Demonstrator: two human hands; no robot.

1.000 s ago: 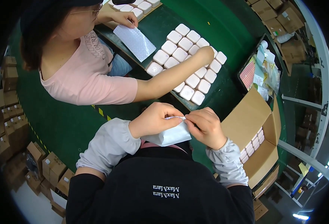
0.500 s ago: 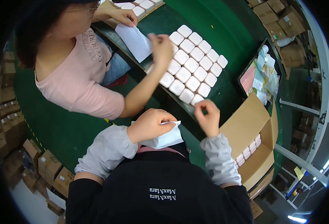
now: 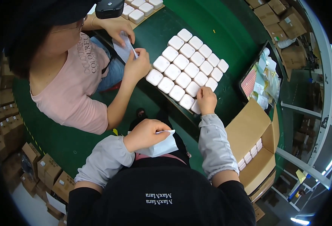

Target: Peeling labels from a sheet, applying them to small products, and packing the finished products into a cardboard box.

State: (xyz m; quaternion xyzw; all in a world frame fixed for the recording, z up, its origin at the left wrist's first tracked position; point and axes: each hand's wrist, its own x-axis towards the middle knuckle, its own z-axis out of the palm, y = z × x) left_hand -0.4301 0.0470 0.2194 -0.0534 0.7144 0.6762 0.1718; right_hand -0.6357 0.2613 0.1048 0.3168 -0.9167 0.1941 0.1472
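My left hand [image 3: 145, 135] is closed on a bent white sheet [image 3: 160, 147], held low in front of my body with the thumb on top. My right hand [image 3: 206, 100] reaches to the near right corner of a block of rounded white square cases [image 3: 183, 80] standing in rows on the table. Its fingers are drawn together and press down at the cases there. Whatever lies under those fingertips is hidden. The hand partly covers a case [image 3: 196, 107] at the table's near edge.
At left a co-worker in pink [image 3: 73, 88] holds a patterned sheet [image 3: 125, 47] in both hands. An open carton [image 3: 248, 122] with white cases inside stands at right. Beyond it is a black tray [image 3: 245, 84] of papers. More cases [image 3: 136, 16] sit on a board at the top.
My right hand has moved forward from the table edge onto the cases. My left hand, with the sheet, has shifted slightly left and down. The co-worker's hands have come together on their sheet.
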